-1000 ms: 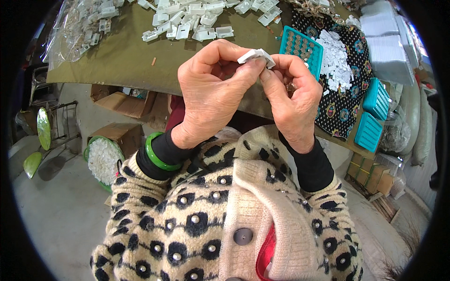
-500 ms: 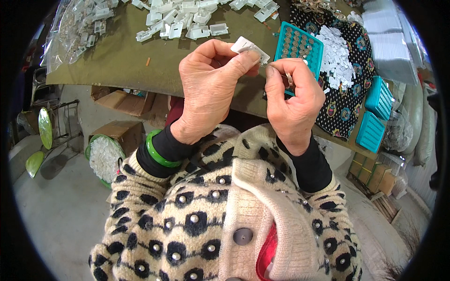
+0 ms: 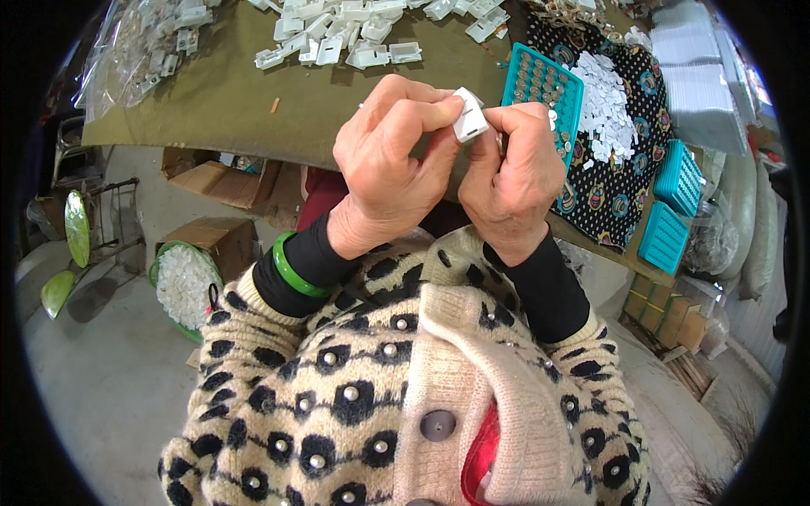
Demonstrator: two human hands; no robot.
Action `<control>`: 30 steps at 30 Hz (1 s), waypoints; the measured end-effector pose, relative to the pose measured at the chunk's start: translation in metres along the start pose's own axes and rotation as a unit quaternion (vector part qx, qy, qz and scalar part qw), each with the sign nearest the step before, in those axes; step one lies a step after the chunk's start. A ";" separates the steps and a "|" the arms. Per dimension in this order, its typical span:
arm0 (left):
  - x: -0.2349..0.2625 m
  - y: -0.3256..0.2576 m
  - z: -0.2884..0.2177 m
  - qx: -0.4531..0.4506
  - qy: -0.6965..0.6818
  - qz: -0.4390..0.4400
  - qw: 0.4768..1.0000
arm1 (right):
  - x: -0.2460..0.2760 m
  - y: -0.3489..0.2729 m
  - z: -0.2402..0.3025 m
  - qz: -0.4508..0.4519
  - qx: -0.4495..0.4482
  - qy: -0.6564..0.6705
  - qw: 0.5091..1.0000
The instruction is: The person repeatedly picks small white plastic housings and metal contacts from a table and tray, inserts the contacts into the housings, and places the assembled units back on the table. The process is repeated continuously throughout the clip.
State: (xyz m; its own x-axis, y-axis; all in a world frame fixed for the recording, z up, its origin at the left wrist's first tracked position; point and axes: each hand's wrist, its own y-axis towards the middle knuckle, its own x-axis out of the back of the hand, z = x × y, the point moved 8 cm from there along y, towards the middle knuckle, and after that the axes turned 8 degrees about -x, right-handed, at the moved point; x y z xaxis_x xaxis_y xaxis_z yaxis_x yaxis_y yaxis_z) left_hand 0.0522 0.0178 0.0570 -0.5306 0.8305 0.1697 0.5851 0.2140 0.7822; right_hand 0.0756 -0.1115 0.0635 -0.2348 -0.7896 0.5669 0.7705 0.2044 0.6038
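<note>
Over the near edge of the table, a small white plastic case (image 3: 469, 115) is pinched between the thumb and fingers of my left hand (image 3: 392, 152). One flat face with a dark slot is turned up. My right hand (image 3: 515, 173) is closed at the case's right side, its thumb and index fingertip against it. Something small glints among the right fingers, too hidden to name. Just right of my hands lies a teal tray (image 3: 511, 88) holding rows of small round metallic pieces.
Loose white plastic cases (image 3: 337, 38) are heaped at the far side of the table. White flat pieces (image 3: 604, 105) lie on a patterned dark cloth (image 3: 591, 202) at the right, near stacked teal trays (image 3: 664, 236). A clear bag (image 3: 126, 63) of parts sits far left.
The case has been turned in my left hand and sits slightly lower and further right. My right hand has moved left to meet it; the small metallic piece it held is now mostly hidden.
</note>
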 end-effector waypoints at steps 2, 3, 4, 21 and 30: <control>0.002 0.002 -0.002 -0.013 0.007 -0.004 1.000 | -0.004 -0.002 -0.002 0.014 -0.011 -0.015 1.000; 0.002 0.000 0.004 0.041 -0.012 0.002 0.999 | -0.005 -0.003 -0.002 0.021 -0.018 -0.014 1.000; 0.003 -0.008 0.021 0.177 -0.106 -0.026 0.978 | -0.005 -0.004 -0.002 0.023 -0.019 -0.014 0.999; -0.021 -0.038 0.045 0.535 -0.448 -0.056 0.714 | -0.034 -0.036 -0.034 0.211 -0.547 0.543 0.601; -0.024 -0.023 0.033 0.474 -0.477 -0.043 0.739 | -0.012 -0.014 -0.025 0.170 -0.428 0.421 0.781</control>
State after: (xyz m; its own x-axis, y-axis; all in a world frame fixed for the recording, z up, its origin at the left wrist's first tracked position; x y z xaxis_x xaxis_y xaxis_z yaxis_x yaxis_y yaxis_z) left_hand 0.0719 0.0101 0.0155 -0.1816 0.6803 -0.7100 0.9809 0.1764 -0.0819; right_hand 0.0826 -0.1191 0.0345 0.2655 -0.9481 -0.1750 0.9022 0.3083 -0.3017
